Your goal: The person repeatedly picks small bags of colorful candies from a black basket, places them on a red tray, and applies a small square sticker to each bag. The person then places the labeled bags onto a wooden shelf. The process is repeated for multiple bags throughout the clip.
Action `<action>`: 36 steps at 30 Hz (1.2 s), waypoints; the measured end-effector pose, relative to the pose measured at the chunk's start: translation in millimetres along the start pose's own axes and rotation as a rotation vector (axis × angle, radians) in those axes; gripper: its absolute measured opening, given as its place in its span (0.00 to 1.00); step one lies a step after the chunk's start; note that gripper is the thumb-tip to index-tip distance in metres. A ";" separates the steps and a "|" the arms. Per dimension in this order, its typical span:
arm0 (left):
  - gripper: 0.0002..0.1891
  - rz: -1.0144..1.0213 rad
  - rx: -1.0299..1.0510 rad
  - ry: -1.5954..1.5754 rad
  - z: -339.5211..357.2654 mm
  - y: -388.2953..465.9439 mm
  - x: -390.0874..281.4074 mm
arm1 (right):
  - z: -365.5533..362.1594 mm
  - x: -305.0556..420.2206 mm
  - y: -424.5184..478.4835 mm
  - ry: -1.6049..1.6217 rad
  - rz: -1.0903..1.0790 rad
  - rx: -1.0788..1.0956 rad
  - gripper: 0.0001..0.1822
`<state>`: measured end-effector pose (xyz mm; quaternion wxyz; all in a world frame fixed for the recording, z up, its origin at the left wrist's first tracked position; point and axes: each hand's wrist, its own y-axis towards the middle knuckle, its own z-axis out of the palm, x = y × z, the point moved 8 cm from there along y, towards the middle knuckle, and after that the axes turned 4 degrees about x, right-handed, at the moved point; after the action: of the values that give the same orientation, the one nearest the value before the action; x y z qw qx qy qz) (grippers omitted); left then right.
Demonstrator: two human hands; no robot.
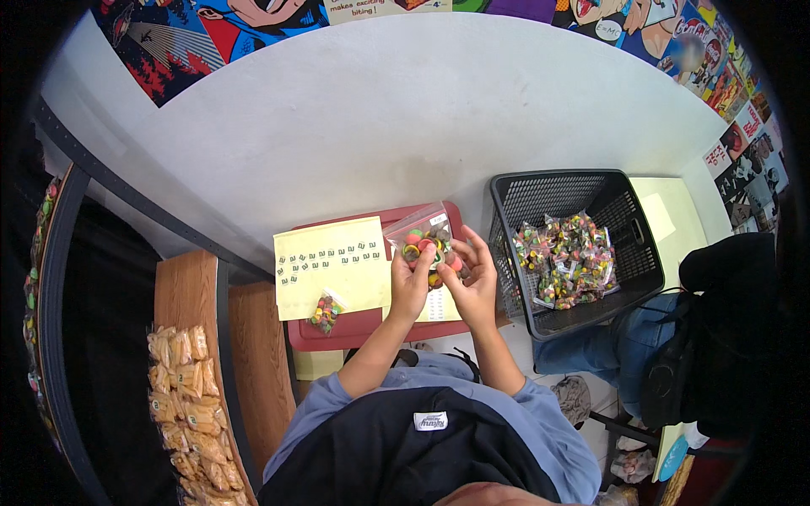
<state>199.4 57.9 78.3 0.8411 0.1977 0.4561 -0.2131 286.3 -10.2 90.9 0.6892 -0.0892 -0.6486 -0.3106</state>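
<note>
Between both hands is a clear zip bag of colourful round candies (414,236), held above a red tabletop (373,334). My left hand (412,278) grips its lower left side, thumb on the front. At the lower right, my right hand (471,272) has its thumb against a round green-and-white sticker (436,258) on the bag, its other fingers partly spread. A small white label with writing sits near the bag's top corner. Left of my hands lies a yellow sheet (342,291) with rows of small green-printed stickers (331,252). Another filled candy bag (326,313) rests at its lower edge.
A black plastic basket (642,265) holding many candy bags (569,262) stands at right. Beyond it a person in jeans (588,354) sits close by. A wooden shelf (186,284) at left carries packed snack bags (190,379). The white wall (354,114) rises behind the tabletop.
</note>
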 end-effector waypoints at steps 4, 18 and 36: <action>0.10 -0.026 0.007 0.005 0.8 1.5 0.1 | -0.4 3.7 5.1 0.007 -0.011 -0.010 0.31; 0.18 0.039 0.128 0.175 3.9 7.0 -16.0 | -0.6 11.2 25.9 -0.160 -0.097 0.033 0.26; 0.24 0.184 -0.391 0.375 -138.1 -143.3 -98.1 | 192.3 -4.1 -52.0 0.076 0.016 0.616 0.27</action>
<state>-20.5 29.1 72.2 0.7801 0.1081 0.6163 -0.0035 96.8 51.1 99.9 0.7098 0.1307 -0.6853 -0.0969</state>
